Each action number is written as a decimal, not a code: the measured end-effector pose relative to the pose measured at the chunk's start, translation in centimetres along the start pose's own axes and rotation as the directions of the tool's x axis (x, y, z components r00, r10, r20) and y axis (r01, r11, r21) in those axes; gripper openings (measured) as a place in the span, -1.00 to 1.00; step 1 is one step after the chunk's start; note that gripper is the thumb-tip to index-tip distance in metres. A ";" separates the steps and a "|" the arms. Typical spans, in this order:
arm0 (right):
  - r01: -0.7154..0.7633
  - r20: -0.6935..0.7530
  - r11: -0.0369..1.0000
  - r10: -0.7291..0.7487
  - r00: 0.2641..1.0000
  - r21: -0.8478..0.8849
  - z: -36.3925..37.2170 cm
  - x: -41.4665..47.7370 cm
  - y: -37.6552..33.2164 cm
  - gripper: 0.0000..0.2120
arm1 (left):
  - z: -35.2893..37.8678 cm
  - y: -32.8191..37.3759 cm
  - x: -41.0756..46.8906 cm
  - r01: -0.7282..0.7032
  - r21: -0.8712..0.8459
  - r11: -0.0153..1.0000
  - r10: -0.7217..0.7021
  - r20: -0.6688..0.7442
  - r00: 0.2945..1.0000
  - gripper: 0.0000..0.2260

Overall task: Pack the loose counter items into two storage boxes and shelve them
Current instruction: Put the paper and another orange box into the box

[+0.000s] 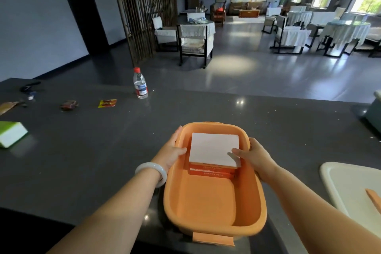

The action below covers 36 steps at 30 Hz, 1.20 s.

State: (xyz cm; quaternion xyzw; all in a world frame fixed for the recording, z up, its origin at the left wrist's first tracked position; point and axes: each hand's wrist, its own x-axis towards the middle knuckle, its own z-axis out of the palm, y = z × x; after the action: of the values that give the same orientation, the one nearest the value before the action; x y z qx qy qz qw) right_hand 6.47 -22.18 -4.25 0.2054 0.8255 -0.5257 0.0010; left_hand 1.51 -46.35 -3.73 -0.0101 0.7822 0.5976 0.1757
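Note:
An orange storage box [212, 222] stands on the dark counter [86, 150] in front of me. In its far half lies a stack of flat orange boxes with a white top [214, 148]. My left hand [174, 151] reaches over the box's left rim and touches the stack's left edge. My right hand [250, 155] comes over the right rim, fingertips on the stack's near right corner. Both hands grip the stack from its sides. Loose items lie farther left: a water bottle [140, 83], a yellow-red packet [107, 103] and a dark red packet [69, 105].
A green-and-white box [11, 133] sits at the left edge. A brown packet [8, 106] and a dark cord [28, 87] lie at the far left. A white lid or box [350, 187] with an orange clasp is at the right. Beyond the counter are chairs and tables.

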 end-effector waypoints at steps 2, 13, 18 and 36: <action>0.006 0.003 1.000 -0.006 1.000 0.011 2.1 -0.3 -0.9 -0.51 | -2.2 -0.5 0.0 0.000 -0.001 1.000 0.000 -0.002 1.000 -0.40; 0.022 -0.041 1.000 -0.021 0.999 0.020 16.2 -1.1 -8.1 -0.58 | -17.8 -3.3 1.5 0.005 0.017 1.000 -0.006 0.019 1.000 -0.40; 0.002 -0.057 1.000 0.000 0.998 0.031 22.1 -1.0 -10.1 -0.56 | -23.8 -4.3 2.9 0.013 0.019 1.000 -0.014 0.042 0.999 -0.40; 0.075 -0.115 0.977 -0.099 0.988 -0.199 25.1 1.7 -12.5 -0.37 | -26.7 -5.4 4.3 0.002 0.119 0.993 -0.004 0.016 1.000 -0.37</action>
State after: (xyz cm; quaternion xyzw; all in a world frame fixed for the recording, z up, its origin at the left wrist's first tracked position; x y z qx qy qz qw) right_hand -4.72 -47.97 -5.00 0.2003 0.8795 -0.4284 -0.0535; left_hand -8.30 -72.13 -4.02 0.0039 0.8149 0.5499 0.1832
